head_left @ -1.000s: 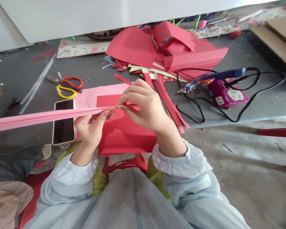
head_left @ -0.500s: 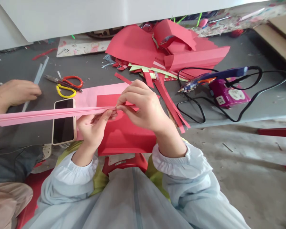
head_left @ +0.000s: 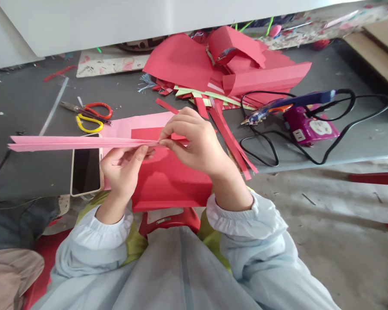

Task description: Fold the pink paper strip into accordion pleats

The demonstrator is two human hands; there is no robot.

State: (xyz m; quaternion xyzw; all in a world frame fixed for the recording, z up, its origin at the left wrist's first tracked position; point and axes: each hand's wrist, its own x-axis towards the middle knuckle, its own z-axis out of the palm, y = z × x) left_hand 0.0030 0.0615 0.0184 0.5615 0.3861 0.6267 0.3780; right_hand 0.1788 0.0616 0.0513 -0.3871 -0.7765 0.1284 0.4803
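A long strip of pink paper, folded lengthwise, stretches leftward from my two hands over the table. My left hand grips it from below near its right end, thumb on top. My right hand pinches the very tip between thumb and fingers, right beside the left thumb. Beneath my hands lies red paper with a folded front edge, partly over a pink sheet. A phone rests under the strip, its upper part hidden by it.
Scissors with red and yellow handles and a clear glue stick lie at the left. A pile of red paper is at the back. On the right are a blue glue gun, a purple power socket and looping black cable.
The other person's hand at the left has gone out of view, and one of the clear sticks with it. The pink strip's far end has risen and swung slightly right.
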